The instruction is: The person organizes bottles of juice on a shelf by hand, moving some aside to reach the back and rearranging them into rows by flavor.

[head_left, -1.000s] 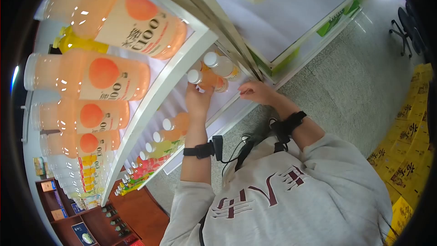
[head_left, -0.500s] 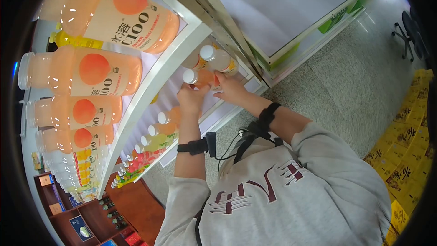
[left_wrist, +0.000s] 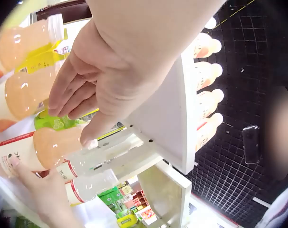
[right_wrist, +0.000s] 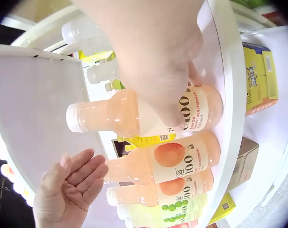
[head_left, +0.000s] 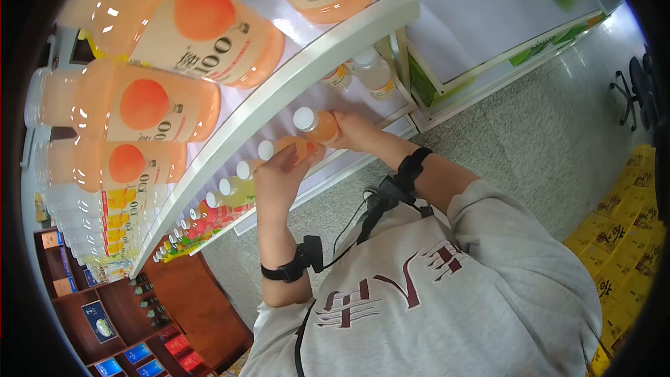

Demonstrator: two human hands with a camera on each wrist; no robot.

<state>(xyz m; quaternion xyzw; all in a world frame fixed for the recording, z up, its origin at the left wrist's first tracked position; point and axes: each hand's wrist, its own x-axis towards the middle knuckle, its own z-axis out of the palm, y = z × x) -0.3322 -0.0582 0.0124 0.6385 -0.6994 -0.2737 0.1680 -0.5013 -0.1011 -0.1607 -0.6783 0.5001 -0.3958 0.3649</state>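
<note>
My right hand (head_left: 354, 132) grips an upright bottle of pink-orange drink (head_left: 324, 126) with a white cap on the lower shelf. In the right wrist view its fingers wrap the bottle's (right_wrist: 122, 111) pale label, hiding part of the print. My left hand (head_left: 276, 180) is beside the neighbouring pink-orange bottle (head_left: 289, 145) in the row. Seen from the right wrist, the left hand (right_wrist: 70, 192) has its palm showing and fingers loosely extended near the bottle necks, holding nothing. In the left wrist view its thumb hangs close to the gripped bottle's cap.
Larger pink-orange bottles (head_left: 157, 101) line the upper shelf, whose white curved edge (head_left: 307, 63) overhangs the hands. Clear bottles (head_left: 373, 73) stand farther along the lower shelf. Green and red bottles (head_left: 237, 190) continue the row. Yellow boxes (head_left: 614, 230) are stacked at right on the speckled floor.
The bottle has moved away from the clear bottles to the pink-orange row. First the left hand held it, then both hands were at it; now the right grips it and the left is off it.
</note>
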